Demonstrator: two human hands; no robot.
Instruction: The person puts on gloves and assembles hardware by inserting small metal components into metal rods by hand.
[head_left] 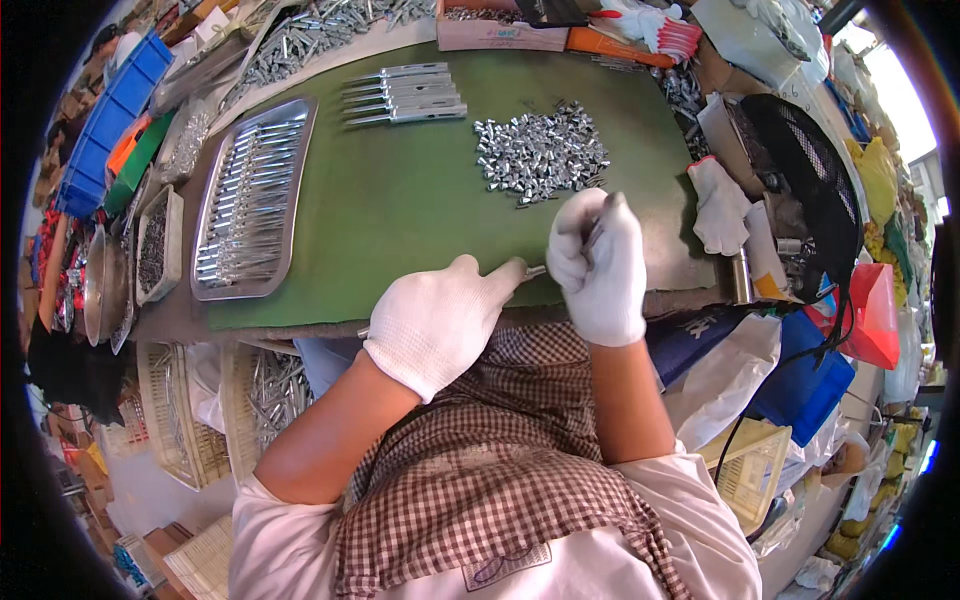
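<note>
My left hand [440, 320], in a white knit glove, is closed around a slim metal piece at the green mat's near edge. The silvery tip [537, 271] of that piece sticks out past my fingertips; most of it is hidden in the glove. My right hand [603, 270], gloved too, is raised just right of that tip, its fingers curled in a pinch. What it holds is too small and blurred to make out. Just beyond my right hand lies a heap of small metal caps [540, 150]. Several metal tools with thin shafts [415, 95] lie in a row farther left.
On the left a metal tray [200, 293] holds a row of similar slim tools. A spare white glove [718, 208] and a black mesh item [805, 170] lie at the right. Loose metal parts [320, 42] and a pink box [500, 37] line the mat's [350, 220] far side.
</note>
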